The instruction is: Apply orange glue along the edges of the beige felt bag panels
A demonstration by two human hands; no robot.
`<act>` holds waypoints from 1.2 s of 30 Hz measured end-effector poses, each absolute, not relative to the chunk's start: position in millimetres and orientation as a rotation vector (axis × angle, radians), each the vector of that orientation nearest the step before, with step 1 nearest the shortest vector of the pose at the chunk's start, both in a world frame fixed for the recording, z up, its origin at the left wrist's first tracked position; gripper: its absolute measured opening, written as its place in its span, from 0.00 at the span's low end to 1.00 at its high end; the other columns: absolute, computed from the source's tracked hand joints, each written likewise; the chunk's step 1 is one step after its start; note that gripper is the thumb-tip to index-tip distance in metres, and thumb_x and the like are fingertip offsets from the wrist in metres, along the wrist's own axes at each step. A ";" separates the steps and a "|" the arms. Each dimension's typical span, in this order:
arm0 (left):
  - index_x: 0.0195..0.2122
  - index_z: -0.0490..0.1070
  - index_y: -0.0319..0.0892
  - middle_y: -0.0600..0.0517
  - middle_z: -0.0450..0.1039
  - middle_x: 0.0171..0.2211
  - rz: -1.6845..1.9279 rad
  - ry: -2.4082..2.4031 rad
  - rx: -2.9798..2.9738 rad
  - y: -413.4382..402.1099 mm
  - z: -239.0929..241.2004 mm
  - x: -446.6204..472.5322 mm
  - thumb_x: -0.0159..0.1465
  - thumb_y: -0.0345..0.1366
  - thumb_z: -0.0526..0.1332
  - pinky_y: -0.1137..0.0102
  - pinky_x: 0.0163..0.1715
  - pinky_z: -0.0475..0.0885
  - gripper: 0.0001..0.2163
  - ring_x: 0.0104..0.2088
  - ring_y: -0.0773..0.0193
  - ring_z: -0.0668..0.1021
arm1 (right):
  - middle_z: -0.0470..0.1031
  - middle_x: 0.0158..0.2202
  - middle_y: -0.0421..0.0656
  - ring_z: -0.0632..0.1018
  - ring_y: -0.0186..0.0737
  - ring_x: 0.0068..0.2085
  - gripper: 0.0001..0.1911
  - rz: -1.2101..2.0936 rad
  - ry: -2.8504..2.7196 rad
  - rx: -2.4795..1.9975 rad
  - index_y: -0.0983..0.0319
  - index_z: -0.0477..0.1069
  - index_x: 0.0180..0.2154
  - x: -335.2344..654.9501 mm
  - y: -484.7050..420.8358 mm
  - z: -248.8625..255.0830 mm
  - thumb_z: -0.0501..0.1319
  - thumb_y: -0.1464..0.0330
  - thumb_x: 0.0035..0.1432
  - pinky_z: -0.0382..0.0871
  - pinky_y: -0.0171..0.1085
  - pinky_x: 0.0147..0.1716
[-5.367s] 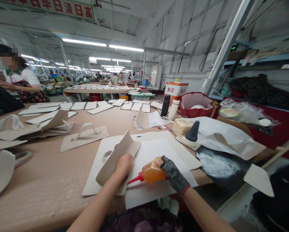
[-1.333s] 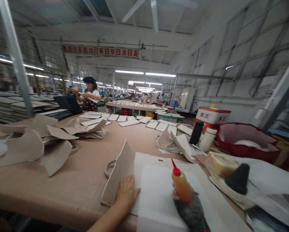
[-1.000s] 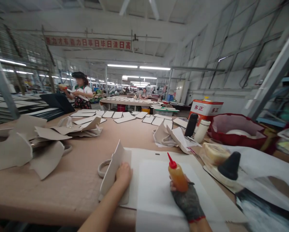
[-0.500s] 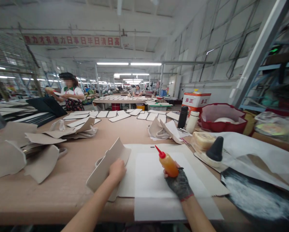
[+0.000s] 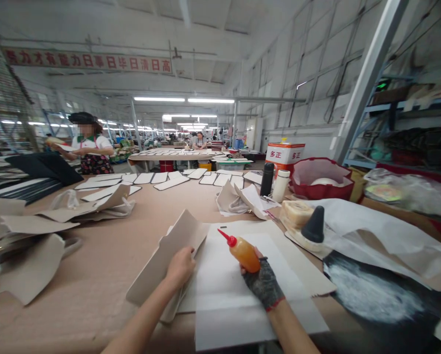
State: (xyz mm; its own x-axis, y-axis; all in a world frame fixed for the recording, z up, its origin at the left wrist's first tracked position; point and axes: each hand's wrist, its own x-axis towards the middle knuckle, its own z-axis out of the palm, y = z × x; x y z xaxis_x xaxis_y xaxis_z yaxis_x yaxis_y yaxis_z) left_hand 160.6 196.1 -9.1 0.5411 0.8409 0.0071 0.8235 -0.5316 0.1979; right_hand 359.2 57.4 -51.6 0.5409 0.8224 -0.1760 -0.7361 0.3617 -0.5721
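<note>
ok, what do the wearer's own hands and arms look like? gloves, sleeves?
Left hand: no glove. Right hand: dark grey, mottled fingerless glove with a red edge at the wrist. Left forearm and right forearm: no sleeves in view.

Our table [image 5: 105, 260] is brown, with white pieces [image 5: 171, 183] lying along its far edge. We see beige pieces [image 5: 32, 273] piled by its left edge and a big beige sheet [image 5: 294, 260] at its near edge.
</note>
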 end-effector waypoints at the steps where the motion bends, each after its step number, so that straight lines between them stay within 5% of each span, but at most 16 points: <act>1: 0.43 0.70 0.41 0.47 0.74 0.44 0.136 1.394 2.610 189.7 -13.7 168.5 0.58 0.26 0.51 0.73 0.41 0.65 0.14 0.45 0.61 0.74 | 0.72 0.22 0.36 0.72 0.34 0.21 0.17 0.994 -0.149 -0.672 0.58 0.66 0.36 358.6 58.1 -52.1 0.66 0.59 0.46 0.65 0.31 0.17; 12: 0.38 0.71 0.41 0.45 0.76 0.40 0.130 1.375 2.440 208.5 -21.5 187.6 0.63 0.33 0.48 0.70 0.38 0.66 0.12 0.42 0.57 0.76 | 0.72 0.36 0.38 0.73 0.36 0.30 0.20 0.604 -0.456 -1.263 0.57 0.66 0.41 374.4 58.0 -31.9 0.60 0.52 0.50 0.65 0.30 0.18; 20: 0.38 0.72 0.41 0.47 0.76 0.40 0.193 1.366 2.327 218.1 -30.3 189.4 0.61 0.32 0.51 0.72 0.36 0.66 0.11 0.40 0.59 0.76 | 0.71 0.35 0.44 0.73 0.43 0.32 0.25 0.366 -0.623 -1.604 0.60 0.67 0.39 378.3 77.4 -29.9 0.59 0.49 0.46 0.66 0.33 0.19; 27: 0.38 0.72 0.40 0.46 0.76 0.40 0.195 1.357 2.298 218.6 -29.9 189.6 0.61 0.32 0.51 0.71 0.37 0.66 0.11 0.41 0.59 0.76 | 0.72 0.32 0.44 0.73 0.43 0.33 0.21 0.173 -0.751 -1.619 0.61 0.67 0.36 379.3 91.9 -25.9 0.59 0.51 0.47 0.70 0.40 0.35; 36: 0.39 0.72 0.41 0.45 0.77 0.39 0.217 1.351 2.313 216.6 -30.7 188.2 0.62 0.34 0.51 0.70 0.38 0.66 0.11 0.41 0.57 0.76 | 0.72 0.38 0.49 0.72 0.46 0.39 0.22 0.034 -0.842 -1.712 0.62 0.66 0.39 381.9 103.6 -27.7 0.56 0.51 0.51 0.66 0.45 0.43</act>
State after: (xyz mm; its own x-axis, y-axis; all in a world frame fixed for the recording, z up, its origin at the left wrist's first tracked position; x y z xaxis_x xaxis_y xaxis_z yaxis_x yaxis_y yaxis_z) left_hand 188.2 216.6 -30.7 0.5081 0.8567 -0.0887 0.7858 -0.4189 0.4549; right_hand 381.9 103.6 -27.7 0.7403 0.5438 0.3953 0.5104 -0.0719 -0.8569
